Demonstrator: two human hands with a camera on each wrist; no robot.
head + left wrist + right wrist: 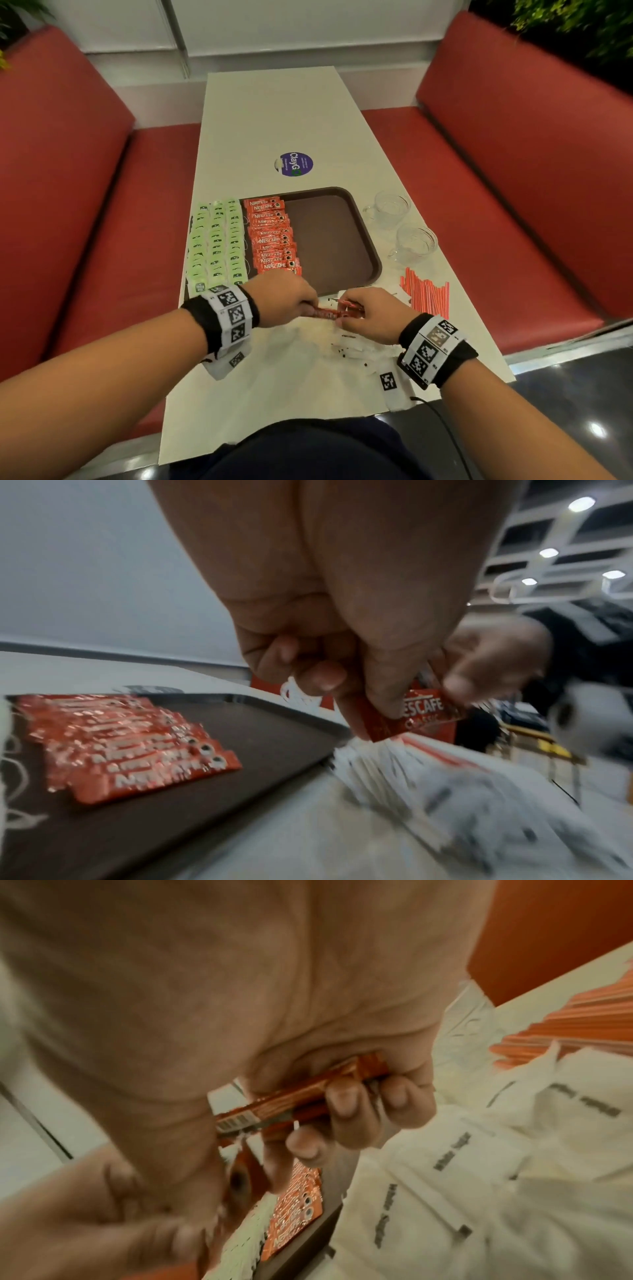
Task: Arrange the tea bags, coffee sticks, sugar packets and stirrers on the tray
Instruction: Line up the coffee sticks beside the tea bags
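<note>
You are sitting at the near end of the white bench (274, 113), with both forearms reaching over it and marker bands wrapped round your wrists. Your left hand (284, 301) and right hand (368, 317) are meeting just in front of the tray's near edge, and between them you are holding a small bunch of red coffee sticks (325, 312): the left wrist view is showing your left fingers (320, 679) curling round one end, thumb pressing on the Nescafe print, while the right wrist view is showing your right fingers (346, 1096) wrapping round the other end. White sugar packets (356, 347) are lying loose on the bench under and beside your right hand. Red stirrers (426, 291) are lying side by side just right of that, off the tray. The brown tray (339, 240) is sitting beyond your hands; a column of coffee sticks (272, 236) is overlapping down its left part, and green tea bags (215, 240) are lying in three columns left of those. Two clear glass cups (400, 226) are standing right of the tray, and a round purple sticker (293, 164) is lying farther up the bench.
</note>
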